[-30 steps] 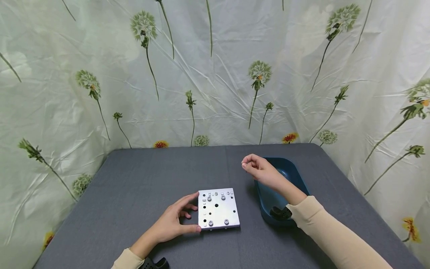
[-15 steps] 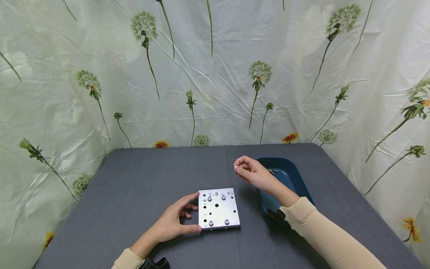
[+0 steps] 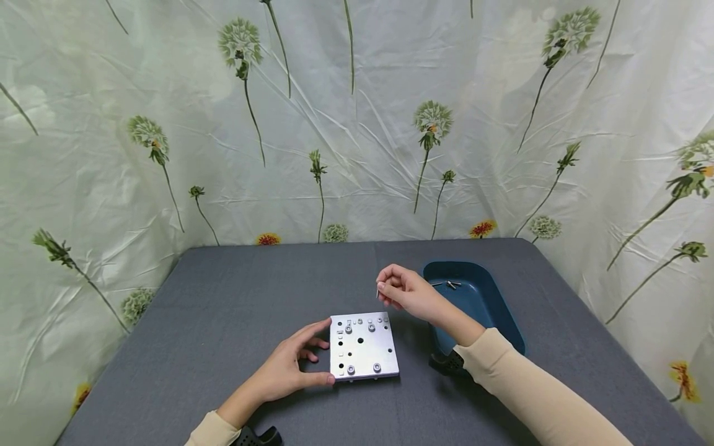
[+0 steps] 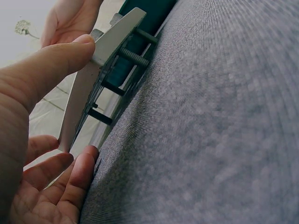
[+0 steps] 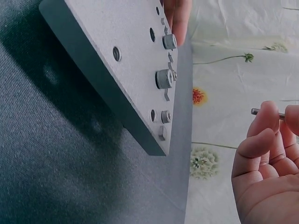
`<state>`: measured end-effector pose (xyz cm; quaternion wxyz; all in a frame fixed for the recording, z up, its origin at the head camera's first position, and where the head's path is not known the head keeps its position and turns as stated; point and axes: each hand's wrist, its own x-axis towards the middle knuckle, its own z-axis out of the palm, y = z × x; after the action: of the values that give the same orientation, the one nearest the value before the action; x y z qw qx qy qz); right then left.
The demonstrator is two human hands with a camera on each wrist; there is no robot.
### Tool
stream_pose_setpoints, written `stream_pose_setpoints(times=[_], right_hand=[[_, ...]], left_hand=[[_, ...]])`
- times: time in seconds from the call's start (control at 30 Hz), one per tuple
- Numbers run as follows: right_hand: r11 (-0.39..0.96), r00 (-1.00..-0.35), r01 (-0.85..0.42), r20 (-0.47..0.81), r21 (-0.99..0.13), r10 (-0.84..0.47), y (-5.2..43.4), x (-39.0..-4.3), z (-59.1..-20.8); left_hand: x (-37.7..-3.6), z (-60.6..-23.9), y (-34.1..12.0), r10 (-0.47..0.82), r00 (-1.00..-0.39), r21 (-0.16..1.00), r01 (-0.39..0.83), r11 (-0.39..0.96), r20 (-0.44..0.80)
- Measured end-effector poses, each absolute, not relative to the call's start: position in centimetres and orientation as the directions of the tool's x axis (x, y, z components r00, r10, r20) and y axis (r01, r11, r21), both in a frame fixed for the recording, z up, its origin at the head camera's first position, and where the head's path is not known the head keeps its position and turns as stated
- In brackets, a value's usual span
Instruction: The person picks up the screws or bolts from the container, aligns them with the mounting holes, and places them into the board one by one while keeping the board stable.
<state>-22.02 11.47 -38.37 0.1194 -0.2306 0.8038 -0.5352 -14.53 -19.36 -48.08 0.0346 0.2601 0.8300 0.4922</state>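
Note:
A square silver metal plate (image 3: 365, 356) with holes and several socket-head screws lies face up on the table. My left hand (image 3: 290, 362) grips its left side, thumb at the near corner and index finger at the far one. Threaded screw shanks (image 4: 134, 57) stick out under the plate in the left wrist view. Between thumb and fingertip, my right hand (image 3: 409, 292) pinches a small screw (image 5: 255, 111), its threaded end showing. That hand hovers beyond the plate's far right corner. Fingers hide most of the screw.
Right of the plate stands a dark blue tray (image 3: 502, 322), partly behind the right forearm. A few loose screws (image 3: 450, 285) lie at its far end. The grey table (image 3: 251, 285) ends at a flower-printed curtain (image 3: 357, 124).
My right hand has moved left and slightly nearer, away from over the tray, carrying the screw. Loose screws in the tray have come into sight. The left hand and plate stay put.

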Motion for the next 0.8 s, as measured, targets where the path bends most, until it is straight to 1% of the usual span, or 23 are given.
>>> stream_pose_setpoints(times=[0.53,0.8], right_hand=[[0.309,-0.828,-0.261,0.047,-0.915,-0.559,9.7,-22.0,-39.5],[0.32,-0.825,-0.258,0.036,-0.911,-0.564,9.4,-22.1,-39.9]], left_hand=[[-14.6,-48.2,-19.4,0.467,-0.861,0.835,0.399,0.379,0.2],[-14.6,-48.2,-19.4,0.467,-0.861,0.835,0.4,0.377,0.202]])
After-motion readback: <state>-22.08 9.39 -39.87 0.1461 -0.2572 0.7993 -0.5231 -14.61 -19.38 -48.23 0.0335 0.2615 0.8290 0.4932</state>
